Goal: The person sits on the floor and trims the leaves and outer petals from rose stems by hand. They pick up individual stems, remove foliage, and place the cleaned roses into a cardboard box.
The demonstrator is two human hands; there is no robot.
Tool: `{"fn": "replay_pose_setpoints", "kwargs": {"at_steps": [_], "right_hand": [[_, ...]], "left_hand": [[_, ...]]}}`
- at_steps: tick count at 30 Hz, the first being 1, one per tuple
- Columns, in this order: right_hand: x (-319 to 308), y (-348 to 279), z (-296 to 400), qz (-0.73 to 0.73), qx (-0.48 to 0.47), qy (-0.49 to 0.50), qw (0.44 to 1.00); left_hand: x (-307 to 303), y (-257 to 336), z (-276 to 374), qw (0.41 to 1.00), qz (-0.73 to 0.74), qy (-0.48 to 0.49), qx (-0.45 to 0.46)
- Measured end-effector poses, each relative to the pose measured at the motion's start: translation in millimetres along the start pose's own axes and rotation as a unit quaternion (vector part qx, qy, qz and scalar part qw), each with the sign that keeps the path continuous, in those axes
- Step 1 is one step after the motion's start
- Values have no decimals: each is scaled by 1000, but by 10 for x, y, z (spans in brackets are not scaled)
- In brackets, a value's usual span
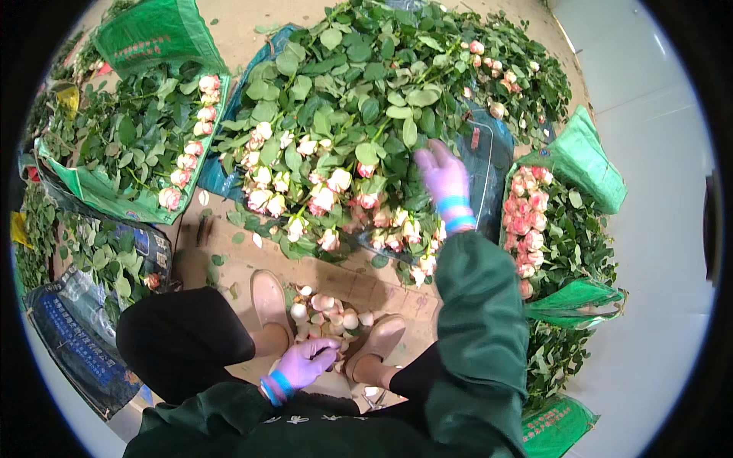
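Observation:
My right hand (444, 174), in a purple glove with a blue band at the wrist, reaches over the right part of a big heap of cut roses (320, 197) with pink-and-white blooms and leafy stems. Its fingers are at the leaves; whether they grip a stem cannot be told. My left hand (306, 363), gloved alike, is held low in front of my body with its fingers curled; no flower shows in it. Below and beyond it, a pile of loose rose petals (326, 318) lies on the floor between my shoes.
Green woven bags (590, 166) with packed roses stand at the right, beside a pale wall. Another open green bag (160, 37) of roses lies at the upper left. A dark printed bag (74, 343) is at the lower left. Scissors or pruners (375, 403) lie near my right foot.

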State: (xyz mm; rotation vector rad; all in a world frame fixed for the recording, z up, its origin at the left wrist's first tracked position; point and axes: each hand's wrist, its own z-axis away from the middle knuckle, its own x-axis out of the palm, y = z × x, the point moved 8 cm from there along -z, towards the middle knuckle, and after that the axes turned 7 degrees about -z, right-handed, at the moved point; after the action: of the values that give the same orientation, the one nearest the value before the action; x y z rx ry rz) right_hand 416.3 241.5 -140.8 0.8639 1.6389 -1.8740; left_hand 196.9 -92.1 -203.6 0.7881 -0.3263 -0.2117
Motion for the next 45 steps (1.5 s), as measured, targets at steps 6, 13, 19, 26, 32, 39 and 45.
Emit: {"fn": "replay_pose_setpoints", "kwargs": {"at_steps": [6, 13, 19, 26, 32, 39, 45], "right_hand": [[1004, -144, -275, 106, 245, 55, 962], [966, 108, -500, 69, 291, 4, 954], [412, -198, -457, 27, 190, 109, 975], [-434, -713, -91, -408, 82, 95, 904], [-994, -863, 440, -473, 35, 2, 880], [-801, -988, 1036, -551, 60, -96, 827], [-607, -685, 1154, -610, 61, -102, 783]], "left_hand": [[-34, -71, 31, 996, 21, -2, -88], [-109, 51, 96, 994, 81, -1, -73], [-117, 93, 206, 995, 93, -2, -48], [-298, 183, 236, 995, 71, 61, 34], [-1123, 1106, 169, 907, 166, 288, 258], [-297, 2227, -104, 946, 224, -198, 128], [161, 2353, 198, 958, 149, -172, 173]]}}
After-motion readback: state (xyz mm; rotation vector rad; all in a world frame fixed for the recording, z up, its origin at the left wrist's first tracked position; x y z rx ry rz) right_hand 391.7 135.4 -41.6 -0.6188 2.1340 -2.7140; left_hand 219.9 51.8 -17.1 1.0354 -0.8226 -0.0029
